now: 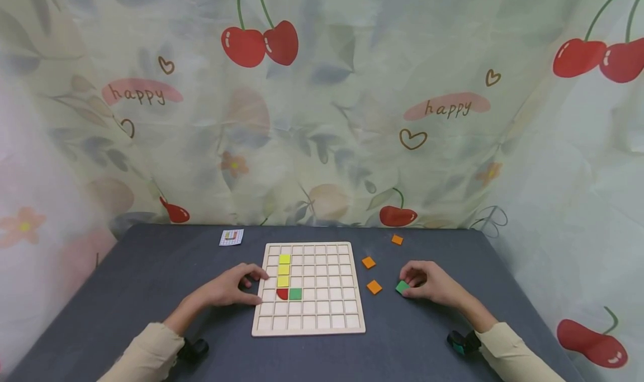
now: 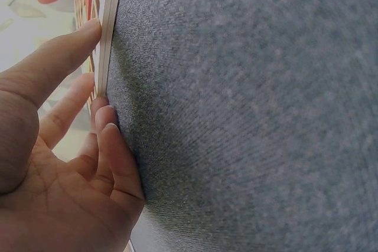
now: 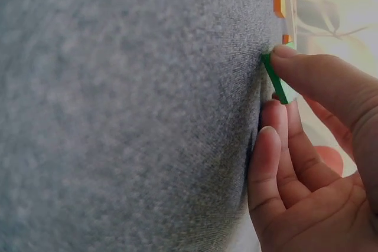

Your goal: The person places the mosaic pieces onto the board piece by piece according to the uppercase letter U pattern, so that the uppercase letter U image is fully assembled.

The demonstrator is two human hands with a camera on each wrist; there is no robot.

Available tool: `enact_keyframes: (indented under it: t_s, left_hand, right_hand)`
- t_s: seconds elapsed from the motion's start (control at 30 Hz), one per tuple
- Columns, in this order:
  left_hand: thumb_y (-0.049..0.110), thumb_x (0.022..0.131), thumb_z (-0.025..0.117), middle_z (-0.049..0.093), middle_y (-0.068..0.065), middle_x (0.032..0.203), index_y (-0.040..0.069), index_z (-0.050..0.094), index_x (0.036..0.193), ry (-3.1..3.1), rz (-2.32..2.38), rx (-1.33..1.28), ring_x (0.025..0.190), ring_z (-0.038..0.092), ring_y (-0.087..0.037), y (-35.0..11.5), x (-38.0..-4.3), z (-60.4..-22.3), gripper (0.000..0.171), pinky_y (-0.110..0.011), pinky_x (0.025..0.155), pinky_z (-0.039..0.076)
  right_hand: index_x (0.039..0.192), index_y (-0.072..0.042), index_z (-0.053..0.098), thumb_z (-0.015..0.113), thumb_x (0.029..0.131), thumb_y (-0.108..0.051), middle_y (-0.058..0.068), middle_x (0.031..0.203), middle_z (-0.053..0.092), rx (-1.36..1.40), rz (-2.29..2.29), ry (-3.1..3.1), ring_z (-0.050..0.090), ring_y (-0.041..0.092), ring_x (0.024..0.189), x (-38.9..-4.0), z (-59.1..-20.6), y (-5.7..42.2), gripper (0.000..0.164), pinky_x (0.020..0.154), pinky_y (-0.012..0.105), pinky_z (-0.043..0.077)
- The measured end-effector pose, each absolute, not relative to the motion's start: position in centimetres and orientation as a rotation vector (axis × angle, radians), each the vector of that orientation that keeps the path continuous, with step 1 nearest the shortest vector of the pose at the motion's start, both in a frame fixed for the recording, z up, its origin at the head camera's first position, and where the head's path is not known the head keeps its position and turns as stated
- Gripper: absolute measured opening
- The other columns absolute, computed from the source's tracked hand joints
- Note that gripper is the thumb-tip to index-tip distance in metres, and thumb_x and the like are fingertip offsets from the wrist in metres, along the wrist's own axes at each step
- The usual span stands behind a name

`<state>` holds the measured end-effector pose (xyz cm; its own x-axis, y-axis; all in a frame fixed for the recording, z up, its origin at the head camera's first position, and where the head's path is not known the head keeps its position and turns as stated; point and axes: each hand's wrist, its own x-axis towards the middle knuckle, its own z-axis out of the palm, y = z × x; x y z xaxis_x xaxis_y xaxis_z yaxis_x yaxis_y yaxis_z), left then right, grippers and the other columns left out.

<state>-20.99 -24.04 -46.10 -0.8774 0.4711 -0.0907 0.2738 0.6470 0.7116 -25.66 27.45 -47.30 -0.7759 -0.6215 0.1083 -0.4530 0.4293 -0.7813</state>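
A pale wooden grid board (image 1: 324, 306) lies on the table. Down one column run yellow square tiles (image 1: 284, 269), with a red quarter-round tile (image 1: 283, 294) below them and a green square tile (image 1: 295, 294) beside the red one. At the board's left edge, my left hand (image 1: 236, 284) rests its thumb and index fingertips on the rim; the other fingers bend loosely. Right of the board, my right hand (image 1: 435, 284) pinches another green square tile (image 3: 279, 81), thumb on its face. The fingertips behind that tile are partly hidden.
Several orange square tiles lie between board and right hand, including a near one (image 1: 374, 287), a middle one (image 1: 369, 262) and a far one (image 1: 397, 240). A small patterned card (image 1: 231, 237) lies at the back left. A printed curtain (image 1: 327, 119) hangs behind the dark table (image 1: 312, 362).
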Motion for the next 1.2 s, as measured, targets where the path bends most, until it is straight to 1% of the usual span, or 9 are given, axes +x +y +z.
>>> enact_keyframes:
  t_s: [0.17, 0.4, 0.63, 0.83, 0.97, 1.2]
  left_hand:
    - [0.022, 0.087, 0.084, 0.054, -0.007, 0.115, 0.009, 0.064, 0.127, 2.606, 1.056, 0.600, 0.098, 0.052, -0.025, -24.1, -21.0, -46.2, 0.046, -0.046, 0.088, 0.044]
    - [0.022, 0.087, 0.084, 0.054, -0.007, 0.115, 0.009, 0.064, 0.127, 2.597, 1.067, 0.609, 0.098, 0.052, -0.025, -24.1, -21.1, -46.3, 0.046, -0.046, 0.088, 0.044]
    - [0.022, 0.087, 0.084, 0.054, -0.007, 0.115, 0.008, 0.064, 0.127, 2.591, 1.070, 0.611, 0.099, 0.052, -0.025, -24.2, -21.2, -46.3, 0.047, -0.046, 0.088, 0.044]
    - [0.022, 0.087, 0.084, 0.054, -0.007, 0.116, 0.009, 0.064, 0.127, 2.596, 1.068, 0.610, 0.099, 0.052, -0.025, -24.2, -21.2, -46.4, 0.047, -0.046, 0.087, 0.044]
    - [0.022, 0.087, 0.084, 0.054, -0.007, 0.116, 0.009, 0.064, 0.127, 2.598, 1.070, 0.607, 0.098, 0.052, -0.025, -24.3, -21.3, -46.4, 0.047, -0.046, 0.088, 0.044]
    - [0.022, 0.086, 0.085, 0.055, -0.008, 0.116, 0.008, 0.064, 0.126, 2.592, 1.070, 0.601, 0.098, 0.052, -0.025, -24.1, -21.2, -46.3, 0.047, -0.046, 0.088, 0.044]
  right_hand:
    - [0.104, -0.004, 0.066, 0.081, 0.089, -0.008, 0.010, 0.095, 0.065, -0.935, -1.252, 2.464, 0.065, 0.021, 0.084, -25.8, -47.4, 27.2, 0.021, 0.077, 0.033, 0.054]
    - [0.106, -0.003, 0.071, 0.079, 0.090, -0.009, 0.007, 0.096, 0.069, -0.908, -1.282, 2.419, 0.066, 0.021, 0.083, -25.8, -47.1, 26.8, 0.018, 0.075, 0.032, 0.055]
    - [0.107, -0.001, 0.073, 0.078, 0.091, -0.009, 0.011, 0.099, 0.071, -0.953, -1.323, 2.391, 0.067, 0.021, 0.082, -25.8, -47.0, 26.3, 0.019, 0.072, 0.031, 0.054]
    - [0.108, -0.005, 0.074, 0.078, 0.092, -0.012, 0.005, 0.099, 0.071, -0.939, -1.299, 2.429, 0.066, 0.019, 0.083, -26.1, -47.1, 25.1, 0.018, 0.072, 0.031, 0.054]
    - [0.109, -0.005, 0.073, 0.077, 0.093, -0.013, 0.002, 0.097, 0.070, -0.952, -1.306, 2.444, 0.065, 0.019, 0.082, -26.3, -47.1, 24.2, 0.018, 0.070, 0.031, 0.054]
    - [0.111, 0.000, 0.071, 0.075, 0.095, -0.013, 0.009, 0.095, 0.070, -0.941, -1.430, 2.391, 0.067, 0.023, 0.078, -26.5, -47.3, 22.8, 0.021, 0.069, 0.034, 0.055]
